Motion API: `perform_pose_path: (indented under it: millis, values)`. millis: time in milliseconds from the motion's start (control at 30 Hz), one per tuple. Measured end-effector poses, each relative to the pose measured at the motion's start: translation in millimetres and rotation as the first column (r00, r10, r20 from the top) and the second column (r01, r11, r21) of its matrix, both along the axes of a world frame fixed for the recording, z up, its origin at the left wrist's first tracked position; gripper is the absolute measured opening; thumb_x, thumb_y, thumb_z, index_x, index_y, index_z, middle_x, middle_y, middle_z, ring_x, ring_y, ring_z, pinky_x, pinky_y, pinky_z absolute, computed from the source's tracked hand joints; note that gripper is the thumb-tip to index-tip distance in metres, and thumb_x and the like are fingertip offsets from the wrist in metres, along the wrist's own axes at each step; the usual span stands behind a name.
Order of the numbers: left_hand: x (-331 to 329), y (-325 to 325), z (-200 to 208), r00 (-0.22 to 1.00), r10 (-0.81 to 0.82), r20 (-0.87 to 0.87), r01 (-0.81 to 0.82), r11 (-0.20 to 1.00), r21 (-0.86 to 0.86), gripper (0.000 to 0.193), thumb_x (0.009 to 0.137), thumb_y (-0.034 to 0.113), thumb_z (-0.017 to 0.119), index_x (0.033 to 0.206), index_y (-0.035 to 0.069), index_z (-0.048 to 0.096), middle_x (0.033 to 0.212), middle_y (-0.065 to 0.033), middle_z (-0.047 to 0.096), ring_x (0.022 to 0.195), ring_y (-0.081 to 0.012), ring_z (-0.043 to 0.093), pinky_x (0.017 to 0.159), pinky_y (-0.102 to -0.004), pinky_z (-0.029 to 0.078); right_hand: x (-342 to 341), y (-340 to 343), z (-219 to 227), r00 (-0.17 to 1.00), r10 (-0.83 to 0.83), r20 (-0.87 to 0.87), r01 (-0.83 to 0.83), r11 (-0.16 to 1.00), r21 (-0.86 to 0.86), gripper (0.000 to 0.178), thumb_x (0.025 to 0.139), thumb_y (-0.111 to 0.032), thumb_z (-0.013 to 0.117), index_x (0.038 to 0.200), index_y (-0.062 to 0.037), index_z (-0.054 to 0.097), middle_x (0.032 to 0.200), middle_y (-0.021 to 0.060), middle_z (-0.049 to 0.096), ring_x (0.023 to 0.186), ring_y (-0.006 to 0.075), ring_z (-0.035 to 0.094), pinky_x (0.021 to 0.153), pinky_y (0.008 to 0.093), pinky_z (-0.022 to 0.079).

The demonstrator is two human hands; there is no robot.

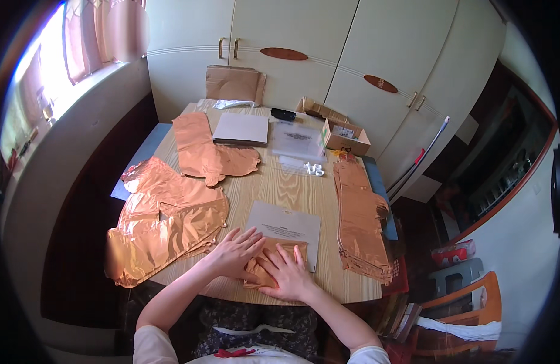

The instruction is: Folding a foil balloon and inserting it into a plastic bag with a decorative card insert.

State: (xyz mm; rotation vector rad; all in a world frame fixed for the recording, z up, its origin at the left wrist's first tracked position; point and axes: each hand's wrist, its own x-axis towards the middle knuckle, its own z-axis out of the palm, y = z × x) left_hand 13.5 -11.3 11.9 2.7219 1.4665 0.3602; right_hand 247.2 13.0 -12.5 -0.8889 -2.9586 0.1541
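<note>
A folded copper-coloured foil balloon (263,278) lies at the table's near edge, partly over a pale printed sheet (292,223). My left hand (236,252) rests at its left side, with fingers stretched out toward the sheet. Flat on the foil, my right hand (287,274) has its fingers spread. The hands are close together and partly hide the folded foil. To the left are large unfolded foil balloons (170,212), lying flat and overlapping. Another flat foil balloon (195,142) lies farther back. On the right is a stack of folded foil balloons (360,224).
At the back of the wooden table (280,191) are a white-topped stack (242,127), clear plastic bags (298,142), small white rolls (314,169) and an open cardboard box (346,136). A wooden chair (492,303) stands at the right.
</note>
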Motion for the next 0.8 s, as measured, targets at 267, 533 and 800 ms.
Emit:
perform_pose_path:
  millis: [267, 533, 800]
  values:
    - [-3, 3, -7, 0.998, -0.005, -0.07, -0.003, 0.993, -0.122, 0.127, 0.062, 0.082, 0.063, 0.149, -0.003, 0.028, 0.155, -0.0194, 0.029, 0.146, -0.0363, 0.02, 0.117, -0.0546, 0.016, 3, 2, -2, 1.0, 0.023, -0.004, -0.023, 1.0, -0.021, 0.088, 0.084, -0.073, 0.048, 0.152, -0.0206, 0.029, 0.16, 0.007, 0.021, 0.148, 0.0337, 0.015, 0.113, 0.0684, 0.004]
    - [-3, 3, -6, 0.992, -0.005, -0.127, -0.014, 0.988, -0.153, 0.132, 0.059, 0.085, 0.062, 0.148, -0.005, 0.026, 0.156, -0.0201, 0.026, 0.147, -0.0358, 0.019, 0.118, -0.0545, 0.014, 26, 30, 4, 0.996, -0.047, -0.07, 0.046, 0.999, -0.022, 0.106, 0.079, -0.079, 0.049, 0.15, -0.0041, 0.027, 0.155, 0.0172, 0.028, 0.146, 0.0324, 0.022, 0.119, 0.0528, 0.011]
    - [-2, 6, -5, 0.995, -0.016, -0.1, 0.001, 0.989, -0.15, 0.134, 0.057, 0.087, 0.061, 0.148, -0.005, 0.026, 0.156, -0.0198, 0.027, 0.147, -0.0368, 0.019, 0.118, -0.0549, 0.013, 59, 46, 6, 0.995, -0.092, 0.024, 0.094, 0.988, -0.121, 0.128, 0.065, -0.086, 0.055, 0.152, 0.0005, 0.019, 0.159, 0.0168, 0.019, 0.149, 0.0272, 0.016, 0.12, 0.052, 0.009]
